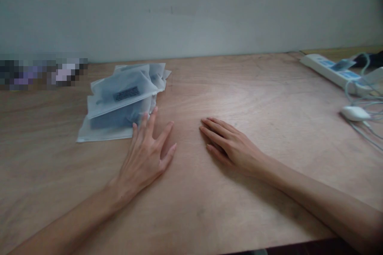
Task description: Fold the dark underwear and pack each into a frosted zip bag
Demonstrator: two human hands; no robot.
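My left hand rests on the wooden table with its fingers spread, holding nothing. Its fingertips reach the right edge of a loose pile of frosted zip bags; whether they press on the lowest bag I cannot tell. Dark, folded-looking contents show through the plastic, and a block of black print marks the top bag. To the right, my right hand lies flat, palm down, fingers stretched out toward the left. Nothing is in it, and only the bare tabletop is beneath it.
A white power strip with plugs lies at the far right. Nearer stand a white charger and tangled white cables. Blurred-out items sit at the back left. A pale wall rises behind the table.
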